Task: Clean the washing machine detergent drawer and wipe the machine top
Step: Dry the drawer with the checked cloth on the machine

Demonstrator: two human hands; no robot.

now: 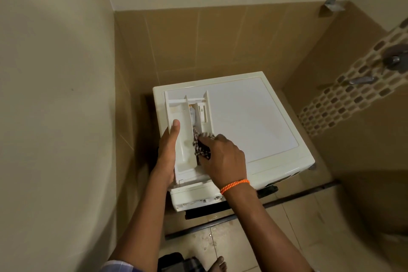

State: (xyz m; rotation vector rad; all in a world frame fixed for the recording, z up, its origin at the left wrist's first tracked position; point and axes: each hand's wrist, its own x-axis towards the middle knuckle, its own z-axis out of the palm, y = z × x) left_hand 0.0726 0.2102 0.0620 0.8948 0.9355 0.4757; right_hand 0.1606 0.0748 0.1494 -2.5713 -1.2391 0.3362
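The white detergent drawer [185,117] lies on the left part of the washing machine top [249,117], pulled out of the machine. My left hand [169,152] grips the drawer's left wall, thumb laid along its rim. My right hand [223,157], with an orange thread at the wrist, holds a dark patterned cloth [202,146] and presses it into the drawer's middle compartment. The cloth's far end drapes over the drawer's right wall.
The washing machine stands in a tiled corner, with walls close on the left and behind. Taps [362,79] stick out of the right wall. A dark floor track [298,194] runs in front of the machine. A bare foot [217,265] shows at the bottom.
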